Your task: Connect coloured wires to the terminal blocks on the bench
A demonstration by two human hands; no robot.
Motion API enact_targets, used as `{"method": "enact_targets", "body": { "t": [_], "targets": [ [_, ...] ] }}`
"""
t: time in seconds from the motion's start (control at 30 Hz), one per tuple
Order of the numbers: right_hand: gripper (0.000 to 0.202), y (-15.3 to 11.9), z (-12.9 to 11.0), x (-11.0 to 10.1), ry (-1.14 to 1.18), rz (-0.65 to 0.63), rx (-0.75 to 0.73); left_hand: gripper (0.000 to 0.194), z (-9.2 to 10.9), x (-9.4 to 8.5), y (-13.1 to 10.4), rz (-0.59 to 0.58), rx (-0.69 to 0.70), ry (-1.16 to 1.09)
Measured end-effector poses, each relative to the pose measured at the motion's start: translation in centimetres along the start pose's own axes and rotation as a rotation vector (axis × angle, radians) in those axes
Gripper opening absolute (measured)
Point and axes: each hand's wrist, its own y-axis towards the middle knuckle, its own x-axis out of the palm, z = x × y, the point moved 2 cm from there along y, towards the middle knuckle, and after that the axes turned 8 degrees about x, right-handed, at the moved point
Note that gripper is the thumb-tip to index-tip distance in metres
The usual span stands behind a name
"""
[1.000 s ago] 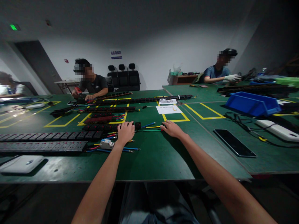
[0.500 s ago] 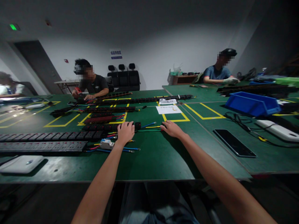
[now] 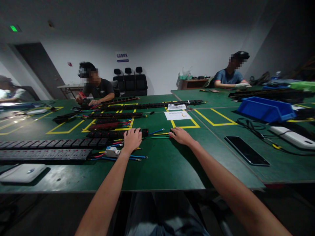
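1. Your left hand (image 3: 133,140) lies over the black socket strip (image 3: 145,132), palm down, the fingers bent and near together; I cannot tell how firmly they press.
2. Your right hand (image 3: 180,136) has curled fingers at the far ends of the yellow wire (image 3: 159,134) and the green wire (image 3: 157,137). Whether it pinches them, I cannot tell.
3. The strip is flat on the green table (image 3: 172,170), in front of you, with its wires pointing to your right side.
4. As for the state of work: the wires come out of the strip, and the blue wire (image 3: 155,132) has a shiny metal end. The ends of the other two are hidden by your fingers, so I cannot judge what remains there.
5. Nearer to you, a long grey socket strip (image 3: 49,154) shows a smooth, slightly glossy face and straight edges. Beside its wires is a boxy white switch (image 3: 112,151), seemingly of hard plastic.
6. The table surface looks smooth, with soft reflections.
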Motion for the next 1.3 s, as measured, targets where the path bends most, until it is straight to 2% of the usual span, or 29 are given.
{"method": "enact_targets", "body": {
  "t": [1.3],
  "targets": [
    [0.052, 0.10, 0.02, 0.17, -0.020, 0.014, -0.006, 0.042, 0.02, -0.04, -0.06, 0.007, 0.002, -0.001]
  ]
}}
